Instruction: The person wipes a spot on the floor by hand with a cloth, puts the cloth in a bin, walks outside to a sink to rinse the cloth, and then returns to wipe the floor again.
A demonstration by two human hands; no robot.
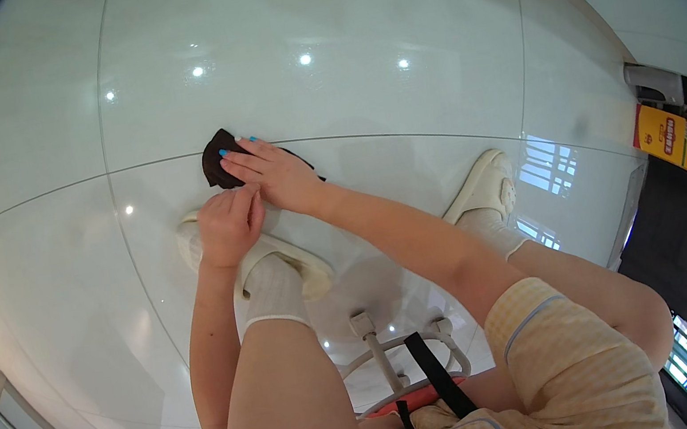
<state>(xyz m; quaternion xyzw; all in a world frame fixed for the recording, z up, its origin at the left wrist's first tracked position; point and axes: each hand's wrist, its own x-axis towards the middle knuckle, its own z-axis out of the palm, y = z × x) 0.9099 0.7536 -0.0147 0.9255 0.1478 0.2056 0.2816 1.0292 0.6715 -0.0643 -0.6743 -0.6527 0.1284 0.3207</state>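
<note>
My right hand (269, 172) reaches down to the glossy white tiled floor (337, 63) and lies on a small dark brown cloth (216, 158). Its fingers, with blue nails, press on the cloth. My left hand (228, 224) sits just below it with fingers curled into a loose fist, touching the right hand. It hovers over the toe of the cream slipper (303, 270) on my left foot. Whether the left hand pinches anything is hidden by its fingers.
My other foot wears a cream slipper (482, 183) to the right. I sit on a stool with a white metal frame (373, 344) and a black strap (436, 375). A dark cabinet (682, 251) and a yellow box (663, 135) stand at right.
</note>
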